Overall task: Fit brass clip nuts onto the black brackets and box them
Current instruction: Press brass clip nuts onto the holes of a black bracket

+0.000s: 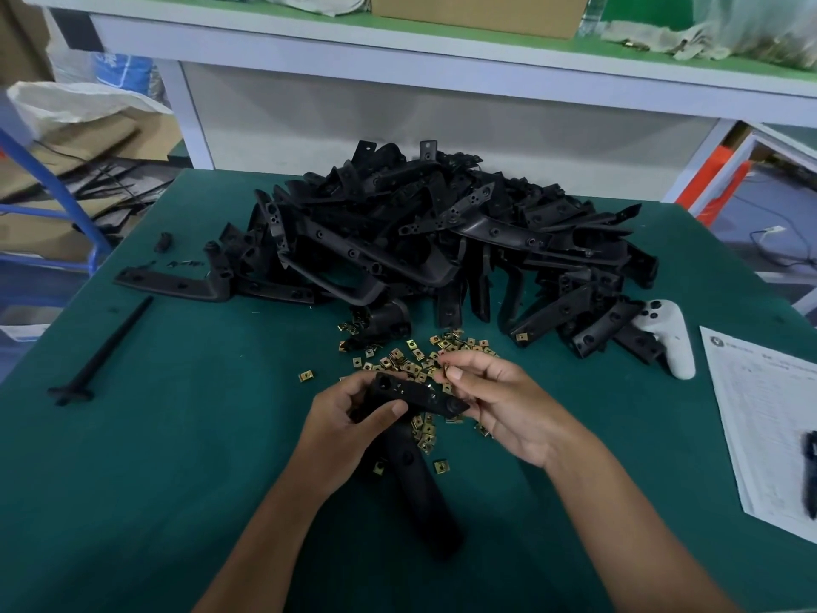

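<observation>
We hold one black bracket [415, 398] in the left hand [349, 418], fingers curled round its bend, so that its upper arm lies level and faces us. The right hand [490, 400] pinches a single brass clip nut [445, 370] between thumb and forefinger, just above the bracket's free end; we judge this the line-up before sliding it on. Loose clip nuts [411, 356] lie scattered on the green table [199, 435] within reach. The bracket pile [442, 232] sits behind them. No box for finished pieces is identifiable in view.
</observation>
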The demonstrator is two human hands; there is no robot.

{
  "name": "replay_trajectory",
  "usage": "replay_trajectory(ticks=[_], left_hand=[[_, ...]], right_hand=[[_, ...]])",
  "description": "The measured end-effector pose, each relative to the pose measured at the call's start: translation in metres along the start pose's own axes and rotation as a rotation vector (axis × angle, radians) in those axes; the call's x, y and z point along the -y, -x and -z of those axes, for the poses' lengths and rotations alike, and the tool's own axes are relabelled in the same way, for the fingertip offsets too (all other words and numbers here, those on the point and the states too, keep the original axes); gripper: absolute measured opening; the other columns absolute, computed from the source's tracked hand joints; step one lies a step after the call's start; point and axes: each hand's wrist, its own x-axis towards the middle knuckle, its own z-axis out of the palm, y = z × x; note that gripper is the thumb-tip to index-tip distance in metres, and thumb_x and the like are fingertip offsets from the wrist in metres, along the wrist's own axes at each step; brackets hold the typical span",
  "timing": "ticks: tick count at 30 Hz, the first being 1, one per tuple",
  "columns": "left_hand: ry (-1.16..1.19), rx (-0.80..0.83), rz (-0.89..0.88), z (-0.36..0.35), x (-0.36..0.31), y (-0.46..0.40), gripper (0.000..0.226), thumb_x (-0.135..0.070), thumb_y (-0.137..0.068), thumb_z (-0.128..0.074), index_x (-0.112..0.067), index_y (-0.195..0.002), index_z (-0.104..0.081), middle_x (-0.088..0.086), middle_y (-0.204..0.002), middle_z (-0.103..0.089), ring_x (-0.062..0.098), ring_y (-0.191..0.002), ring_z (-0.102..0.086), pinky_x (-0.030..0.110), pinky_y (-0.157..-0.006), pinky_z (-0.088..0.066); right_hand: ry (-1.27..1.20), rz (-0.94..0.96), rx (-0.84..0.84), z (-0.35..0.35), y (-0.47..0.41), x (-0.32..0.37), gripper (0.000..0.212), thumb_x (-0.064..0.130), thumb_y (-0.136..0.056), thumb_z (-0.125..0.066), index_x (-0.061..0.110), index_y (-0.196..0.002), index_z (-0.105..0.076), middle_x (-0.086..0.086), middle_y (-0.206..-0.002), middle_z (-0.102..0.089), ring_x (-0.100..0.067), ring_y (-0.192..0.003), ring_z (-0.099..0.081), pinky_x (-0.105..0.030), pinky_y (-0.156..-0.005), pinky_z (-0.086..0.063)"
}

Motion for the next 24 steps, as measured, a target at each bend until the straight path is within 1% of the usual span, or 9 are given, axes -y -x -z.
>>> replay_trajectory(ticks=[3,5,6,8,10,13,18,22,24], left_hand=[[-0.012,-0.004,-0.005,0.0,0.0,0.0,0.024,-0.027,-0.082,-0.077,-0.032,-0.105,-0.076,0.002,-0.102,-0.078,0.02,-0.096,-0.074,0.024,-0.079,-0.058],[-0.013,-0.001,-0.01,0.001,0.001,0.0,0.023,-0.025,-0.083,-0.077,-0.032,-0.106,-0.076,0.003,-0.102,-0.078,0.02,-0.097,-0.074,0.024,-0.079,-0.058],[-0.014,0.002,-0.015,0.001,0.001,0.0,0.023,-0.023,-0.085,-0.077,-0.031,-0.106,-0.076,0.003,-0.103,-0.078,0.02,-0.097,-0.074,0.024,-0.079,-0.058],[-0.019,0.008,-0.021,0.001,0.001,0.0,0.023,-0.021,-0.086,-0.077,-0.031,-0.107,-0.076,0.002,-0.104,-0.077,0.02,-0.098,-0.074,0.023,-0.079,-0.058],[-0.016,0.01,-0.021,0.001,0.0,0.001,0.023,-0.025,-0.085,-0.077,-0.032,-0.107,-0.076,0.001,-0.105,-0.077,0.019,-0.098,-0.074,0.023,-0.079,-0.058],[0.0,0.031,-0.027,0.0,0.0,0.001,0.026,-0.023,-0.086,-0.076,-0.033,-0.111,-0.076,-0.001,-0.11,-0.077,0.017,-0.101,-0.073,0.021,-0.08,-0.057],[-0.016,0.031,-0.025,0.001,0.0,0.001,0.032,-0.038,-0.08,-0.079,-0.04,-0.111,-0.071,-0.003,-0.103,-0.077,0.014,-0.096,-0.073,0.022,-0.078,-0.057],[0.028,0.02,-0.017,0.002,0.001,0.0,0.029,-0.04,-0.075,-0.082,-0.035,-0.099,-0.068,0.004,-0.093,-0.077,0.019,-0.084,-0.074,0.029,-0.076,-0.059],[0.026,0.012,-0.035,0.002,0.002,-0.001,0.026,-0.037,-0.073,-0.084,-0.032,-0.094,-0.07,0.004,-0.092,-0.077,0.018,-0.084,-0.073,0.027,-0.074,-0.059]], right_hand=[[0.015,0.001,0.005,0.0,0.0,0.001,0.029,0.023,-0.08,-0.073,0.019,-0.11,-0.073,0.008,-0.081,-0.076,-0.018,-0.109,-0.068,-0.022,-0.08,-0.058],[0.04,0.002,0.0,0.0,0.0,0.002,0.028,0.018,-0.086,-0.071,0.017,-0.114,-0.07,0.009,-0.081,-0.076,-0.024,-0.116,-0.066,-0.033,-0.09,-0.057],[0.05,0.0,-0.006,0.0,0.0,0.002,0.026,0.015,-0.09,-0.07,0.016,-0.116,-0.069,0.009,-0.083,-0.077,-0.021,-0.113,-0.069,-0.037,-0.093,-0.055],[0.043,-0.004,-0.007,-0.001,0.0,0.003,0.022,0.012,-0.093,-0.068,0.015,-0.115,-0.069,0.006,-0.091,-0.079,-0.007,-0.089,-0.072,-0.023,-0.076,-0.054],[0.04,-0.001,-0.014,-0.001,0.0,0.002,0.018,0.013,-0.094,-0.067,0.018,-0.11,-0.073,0.007,-0.085,-0.078,-0.005,-0.083,-0.065,-0.018,-0.063,-0.047],[0.074,0.025,-0.008,0.0,-0.001,0.002,0.019,0.012,-0.096,-0.066,0.024,-0.1,-0.08,0.016,-0.066,-0.067,-0.001,-0.077,-0.063,-0.015,-0.063,-0.048],[0.27,0.067,-0.034,-0.005,-0.002,0.003,0.014,0.022,-0.098,-0.066,0.03,-0.106,-0.074,0.016,-0.099,-0.076,0.005,-0.087,-0.067,-0.021,-0.075,-0.05],[0.453,0.144,-0.014,-0.011,-0.004,0.007,0.008,0.027,-0.101,-0.062,0.03,-0.106,-0.067,0.028,-0.09,-0.072,0.015,-0.083,-0.062,-0.017,-0.073,-0.043],[0.49,0.164,0.01,-0.014,-0.005,0.008,0.008,0.027,-0.101,-0.061,0.029,-0.106,-0.067,0.026,-0.09,-0.072,0.012,-0.088,-0.064,-0.019,-0.081,-0.044]])
